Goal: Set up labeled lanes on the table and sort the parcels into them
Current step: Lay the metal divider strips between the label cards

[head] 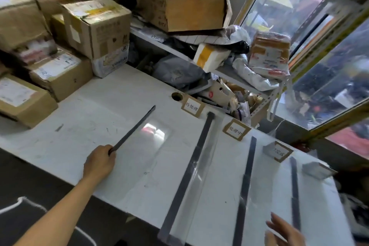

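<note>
- Evidently marking one more lane: left hand, frame centre-left, pinches a dark strip angled over the table.
- Right hand, lower right, hovers with fingers spread, empty.
- Parcels wait stacked upper left, unsorted.

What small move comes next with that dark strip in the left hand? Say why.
Probably lower the thin dark strip flat onto the white table, parallel to the three dark strips already laid. The left hand pinches its near end, its far end points toward the paper label, and that lane lacks a left edge.
</note>
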